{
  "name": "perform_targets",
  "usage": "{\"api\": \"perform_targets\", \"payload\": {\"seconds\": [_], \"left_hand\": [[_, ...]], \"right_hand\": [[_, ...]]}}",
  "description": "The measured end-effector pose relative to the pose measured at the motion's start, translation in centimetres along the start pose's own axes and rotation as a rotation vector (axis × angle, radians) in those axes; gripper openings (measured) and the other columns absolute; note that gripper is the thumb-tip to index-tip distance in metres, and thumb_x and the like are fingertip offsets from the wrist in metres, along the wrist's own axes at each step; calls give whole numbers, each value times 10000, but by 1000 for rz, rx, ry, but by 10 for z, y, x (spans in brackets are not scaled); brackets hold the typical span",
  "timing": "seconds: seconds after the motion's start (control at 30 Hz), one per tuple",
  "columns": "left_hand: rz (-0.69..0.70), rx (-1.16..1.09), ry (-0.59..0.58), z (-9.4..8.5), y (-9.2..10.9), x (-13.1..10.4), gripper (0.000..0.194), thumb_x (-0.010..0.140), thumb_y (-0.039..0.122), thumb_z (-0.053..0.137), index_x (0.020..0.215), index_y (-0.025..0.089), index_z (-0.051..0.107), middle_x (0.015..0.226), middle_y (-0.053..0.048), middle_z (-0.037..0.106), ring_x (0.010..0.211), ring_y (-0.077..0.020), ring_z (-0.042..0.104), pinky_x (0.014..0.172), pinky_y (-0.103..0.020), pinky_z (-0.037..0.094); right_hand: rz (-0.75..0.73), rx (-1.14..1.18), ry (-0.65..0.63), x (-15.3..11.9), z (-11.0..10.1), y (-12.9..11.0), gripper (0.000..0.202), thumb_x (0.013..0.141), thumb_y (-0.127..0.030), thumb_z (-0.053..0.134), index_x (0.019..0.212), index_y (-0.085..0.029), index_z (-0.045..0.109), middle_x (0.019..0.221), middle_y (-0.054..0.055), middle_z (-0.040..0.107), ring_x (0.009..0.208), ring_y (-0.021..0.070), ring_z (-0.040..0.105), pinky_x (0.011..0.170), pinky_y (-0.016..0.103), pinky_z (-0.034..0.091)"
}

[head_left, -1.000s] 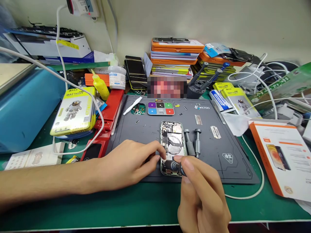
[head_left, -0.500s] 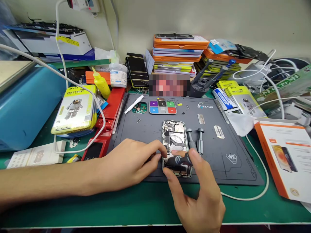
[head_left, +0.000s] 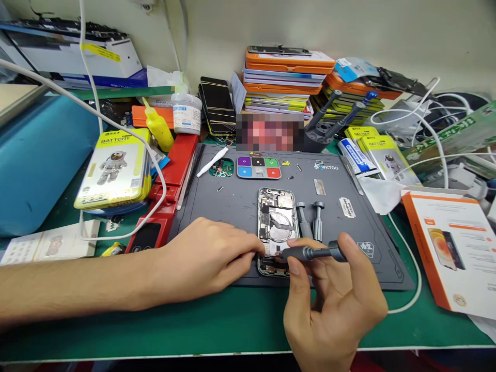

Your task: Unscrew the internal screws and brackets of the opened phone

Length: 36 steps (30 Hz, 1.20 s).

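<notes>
An opened smartphone (head_left: pixel 281 209) lies on the dark work mat (head_left: pixel 240 212), its inner boards and a round coil showing. My left hand (head_left: pixel 219 253) rests on the mat, fingers curled together, fingertips gripping the phone's lower left edge. In my right hand (head_left: pixel 335 299) is a dark screwdriver (head_left: pixel 313 252), held nearly level above the phone's lower part, its cap against a fingertip. Whether its tip touches the phone cannot be made out. Two more screwdrivers, a left one (head_left: pixel 304 219) and a right one (head_left: pixel 318 222), lie close to the phone's right side.
A coloured parts tray (head_left: pixel 259 168), a white spudger (head_left: pixel 213 161) and small metal pieces are on the mat. Battery boxes (head_left: pixel 112 170) and a red tool (head_left: pixel 176 165) stand left. A screwdriver stand (head_left: pixel 320 139) is behind; an orange-white box (head_left: pixel 457 248) and white cable lie right.
The screwdriver has swung from pointing toward me to nearly level, and my right hand has shifted right with it. More of the phone's inside shows. My left hand stays at the phone's edge.
</notes>
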<state>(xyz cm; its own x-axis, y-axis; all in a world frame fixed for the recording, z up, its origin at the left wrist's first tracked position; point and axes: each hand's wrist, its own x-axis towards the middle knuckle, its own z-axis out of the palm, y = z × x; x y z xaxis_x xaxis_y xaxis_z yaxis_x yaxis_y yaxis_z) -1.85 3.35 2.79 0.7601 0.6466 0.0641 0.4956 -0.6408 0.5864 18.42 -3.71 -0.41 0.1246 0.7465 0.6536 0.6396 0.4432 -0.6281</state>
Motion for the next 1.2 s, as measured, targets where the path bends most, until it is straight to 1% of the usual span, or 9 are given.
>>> {"api": "perform_targets", "payload": {"seconds": [0.23, 0.33, 0.5, 0.8, 0.87, 1.0, 1.07, 1.13, 1.2], "left_hand": [[64, 77, -1, 0, 2, -1, 274, 1067, 203, 512, 1216, 234, 740, 901, 18, 760, 791, -193, 740, 656, -315, 475], [77, 104, 6, 1, 1, -1, 278, 1068, 212, 503, 1204, 229, 745, 864, 14, 738, 767, -194, 730, 635, -319, 457], [70, 112, 0, 3, 0, -1, 272, 1072, 223, 491, 1186, 226, 738, 889, 10, 743, 789, -201, 735, 646, -326, 463], [57, 114, -21, 2, 2, -2, 259, 1069, 227, 497, 1182, 230, 730, 890, 8, 747, 789, -197, 729, 643, -316, 450], [54, 116, -24, 2, 2, -1, 254, 1069, 230, 497, 1173, 232, 729, 884, 8, 743, 787, -198, 725, 641, -318, 445], [49, 121, -28, 2, 2, -1, 232, 1070, 237, 498, 1128, 233, 722, 878, 11, 735, 780, -200, 720, 630, -326, 435], [45, 128, -35, 2, 2, -1, 233, 1067, 232, 497, 1143, 238, 717, 886, 11, 735, 783, -202, 719, 634, -328, 439], [45, 138, -35, 2, 3, -2, 240, 1064, 229, 496, 1170, 243, 712, 894, 11, 735, 790, -205, 717, 639, -329, 443], [47, 148, -30, 2, 3, -2, 235, 1061, 230, 499, 1167, 242, 709, 893, 9, 732, 790, -205, 716, 635, -330, 441]], "right_hand": [[18, -17, -14, -4, 0, 0, 797, 931, -11, 696, 1636, -241, 405, 1123, 121, 742, 1016, 247, 805, 782, 374, 733], [14, -41, -17, -4, 0, 0, 794, 919, -19, 728, 1618, -255, 433, 1094, 117, 749, 963, 254, 811, 731, 381, 737], [-16, -22, -7, -2, 1, 1, 819, 926, 0, 692, 1646, -248, 392, 1080, 110, 725, 940, 215, 791, 751, 347, 726], [-61, -63, -5, -2, 1, 1, 823, 928, 31, 676, 1651, -208, 367, 1086, 117, 731, 947, 213, 794, 763, 344, 726], [-116, -118, -2, -2, 0, 1, 804, 914, 21, 719, 1619, -207, 405, 1112, 116, 751, 936, 211, 795, 754, 346, 729], [-281, -170, -39, -2, -3, 2, 713, 837, 4, 836, 1453, -233, 566, 1073, 57, 770, 932, 185, 773, 762, 312, 717], [-289, -119, -74, -3, -5, 4, 727, 868, 58, 752, 1504, -224, 542, 1155, 73, 767, 1035, 193, 770, 849, 353, 716], [-277, -40, -90, -5, -6, 5, 767, 905, 87, 612, 1602, -194, 455, 1319, 123, 725, 1174, 232, 756, 935, 445, 708], [-278, 12, -92, -7, -6, 7, 798, 907, 74, 563, 1648, -174, 398, 1416, 158, 678, 1238, 275, 743, 949, 512, 705]]}}
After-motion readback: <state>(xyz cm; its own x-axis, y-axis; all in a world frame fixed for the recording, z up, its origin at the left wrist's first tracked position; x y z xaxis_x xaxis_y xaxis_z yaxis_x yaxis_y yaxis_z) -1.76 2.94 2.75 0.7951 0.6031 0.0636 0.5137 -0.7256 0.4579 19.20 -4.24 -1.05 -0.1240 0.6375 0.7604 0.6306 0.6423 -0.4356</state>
